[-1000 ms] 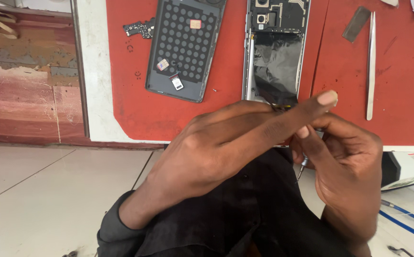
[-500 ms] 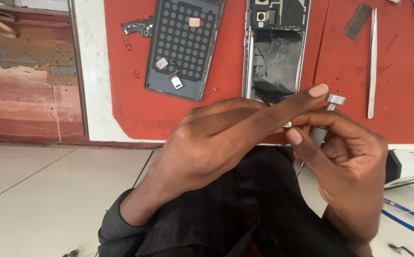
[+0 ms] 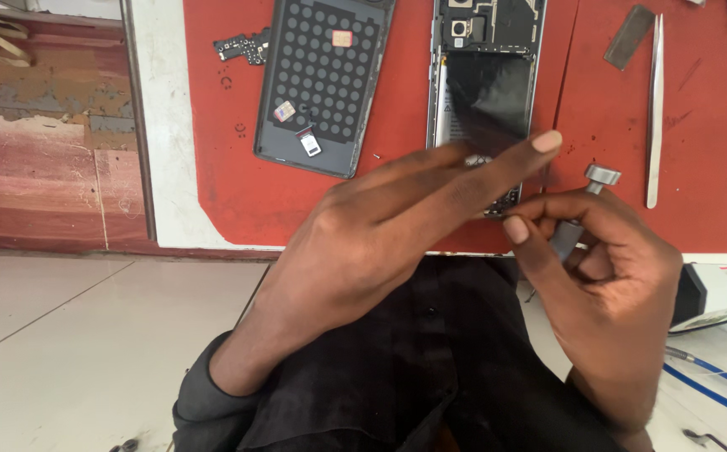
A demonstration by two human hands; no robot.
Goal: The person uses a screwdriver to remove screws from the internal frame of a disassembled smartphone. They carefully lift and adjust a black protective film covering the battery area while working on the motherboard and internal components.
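Right hand grips a small screwdriver upright, cap up; left hand stretches flat, fingers loose, holding nothing, over the opened phone on the red mat. Best keep that driver vertical; tweezers lie beside.

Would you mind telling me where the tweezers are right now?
The tweezers lie lengthwise on the red mat at the upper right of the head view, right of the opened phone, beyond the right hand.
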